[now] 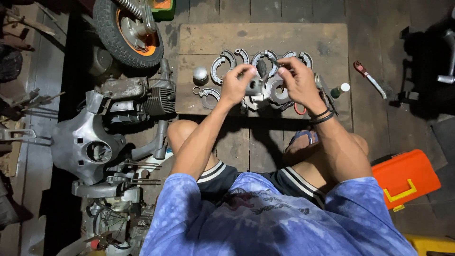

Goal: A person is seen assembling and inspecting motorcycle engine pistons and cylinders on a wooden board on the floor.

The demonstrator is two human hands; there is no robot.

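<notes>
- two hands raised over the wooden board (265, 35), at about 12 o'clock from the seated body, probably to keep the work in the light and clear of the parts below.
- left hand (235, 85) closed around a small grey metal part (254, 86), gripped at its side, seemingly to steady it.
- right hand (297, 80) pinched narrow at the fingertips just at 2 o'clock of the part; whether anything sat between those fingertips could not be told.
- part itself: dull grey, blocky, with a darker rounded piece (261, 68) standing up from its top; finer detail too small to read.
- curved brake shoes (222, 64) laid out in a row on the board at 12 o'clock of the hands, likely sorted for easy reach.
- round silver cap (200, 74) at 9 o'clock of the hands, apart from the shoes.
- orange toolbox (405, 177) shut on the floor at 4 o'clock; small wheel (127, 29) at 10 o'clock; grey scooter body shell (85, 149) at 8 o'clock.
</notes>
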